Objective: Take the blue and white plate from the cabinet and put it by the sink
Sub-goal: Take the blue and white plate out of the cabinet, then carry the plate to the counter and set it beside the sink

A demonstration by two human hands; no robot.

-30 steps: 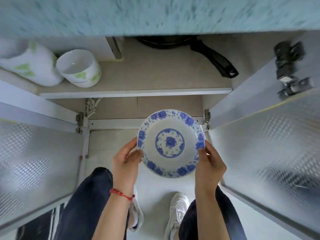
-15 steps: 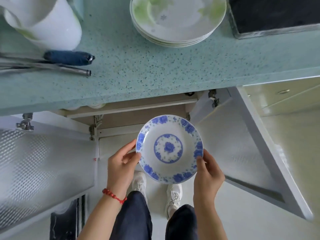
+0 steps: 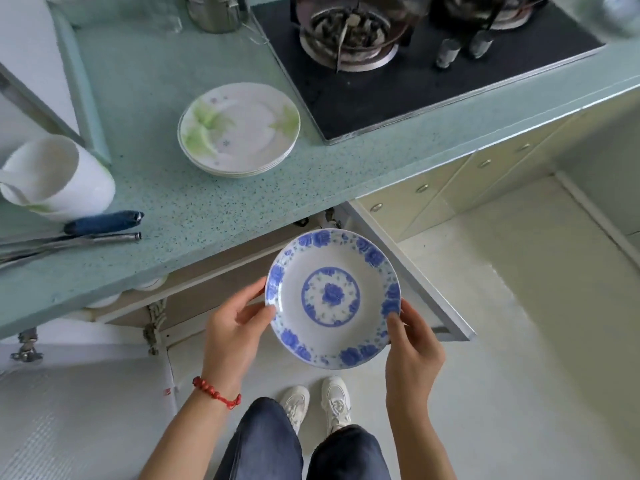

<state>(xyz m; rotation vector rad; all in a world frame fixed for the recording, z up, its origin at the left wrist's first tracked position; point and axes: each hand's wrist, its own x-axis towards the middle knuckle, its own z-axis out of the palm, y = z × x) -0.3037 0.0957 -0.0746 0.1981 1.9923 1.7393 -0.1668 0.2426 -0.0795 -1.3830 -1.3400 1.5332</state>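
Below the speckled green countertop point(image 3: 214, 202), left hand point(image 3: 235, 327) and right hand point(image 3: 412, 348) grip the blue and white plate point(image 3: 333, 297) over pale floor point(image 3: 502, 306).

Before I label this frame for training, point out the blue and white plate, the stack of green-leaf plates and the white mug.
blue and white plate point(image 3: 331, 296): head view, on its central blue flower.
stack of green-leaf plates point(image 3: 242, 128): head view, on the top plate's white middle.
white mug point(image 3: 78, 183): head view, on its outer side wall.

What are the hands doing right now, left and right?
Left hand: closed on the left rim of the plate.
Right hand: closed on the plate's right rim.
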